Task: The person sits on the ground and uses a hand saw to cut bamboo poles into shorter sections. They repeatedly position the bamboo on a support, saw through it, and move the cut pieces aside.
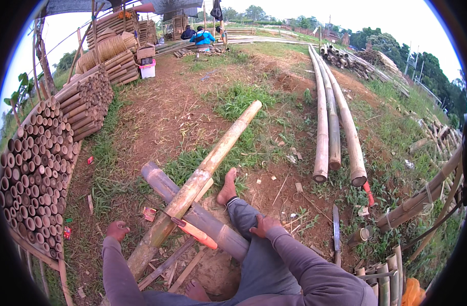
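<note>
A long tan bamboo pole (213,158) lies slanted over a thick grey bamboo log (164,186) in front of me. A saw with an orange handle (199,234) rests across the pole, and neither hand holds it. My left hand (116,230) sits curled on the dirt just left of the pole's near end, with nothing visible in it. My right hand (264,225) lies flat on my grey trouser leg, fingers apart. One bare foot (227,187) is braced against the log; the other foot (197,290) is tucked near the lower edge.
Cut bamboo tubes are stacked high on the left (37,173). Three long poles (333,122) lie on the right. A machete (336,227) lies on the grass beside short bamboo pieces (384,275). Two people (200,36) sit far back.
</note>
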### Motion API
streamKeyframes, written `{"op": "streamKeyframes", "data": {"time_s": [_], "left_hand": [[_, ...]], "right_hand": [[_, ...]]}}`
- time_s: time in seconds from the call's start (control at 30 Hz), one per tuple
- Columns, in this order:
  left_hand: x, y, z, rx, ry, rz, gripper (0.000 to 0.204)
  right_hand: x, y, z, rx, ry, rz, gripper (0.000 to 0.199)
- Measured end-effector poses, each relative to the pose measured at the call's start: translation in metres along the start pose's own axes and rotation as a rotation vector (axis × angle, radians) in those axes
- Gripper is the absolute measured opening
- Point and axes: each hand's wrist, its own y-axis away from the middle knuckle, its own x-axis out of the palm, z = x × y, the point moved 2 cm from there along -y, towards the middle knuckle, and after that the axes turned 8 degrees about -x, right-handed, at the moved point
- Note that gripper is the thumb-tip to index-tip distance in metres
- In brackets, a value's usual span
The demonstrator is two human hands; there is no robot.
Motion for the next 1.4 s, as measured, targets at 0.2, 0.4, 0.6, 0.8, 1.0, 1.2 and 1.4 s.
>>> {"op": "streamKeyframes", "data": {"time_s": [0.2, 0.4, 0.6, 0.8, 1.0, 1.2, 1.4], "left_hand": [[0.001, -0.012, 0.014, 0.024, -0.040, -0.005, 0.055], [0.002, -0.009, 0.009, 0.004, -0.009, -0.002, 0.056], [0.001, -0.010, 0.012, 0.027, 0.008, 0.002, 0.056], [0.001, -0.010, 0.011, 0.023, -0.030, -0.016, 0.055], [0.002, -0.011, 0.012, 0.017, -0.011, -0.008, 0.055], [0.003, -0.015, 0.016, 0.032, 0.010, 0.009, 0.056], [0.006, -0.022, 0.022, 0.015, 0.021, 0.001, 0.058]], "right_hand": [[-0.001, 0.001, 0.002, -0.015, 0.013, -0.010, 0.087], [0.004, -0.002, -0.002, -0.016, 0.002, -0.020, 0.087], [0.007, -0.004, -0.004, -0.024, -0.009, -0.029, 0.087], [0.003, -0.001, -0.002, -0.024, 0.000, -0.024, 0.087], [0.005, -0.003, -0.003, -0.023, -0.009, -0.028, 0.087], [0.004, -0.003, -0.003, -0.022, -0.006, -0.016, 0.088], [0.005, -0.005, -0.003, -0.023, -0.007, -0.014, 0.088]]}}
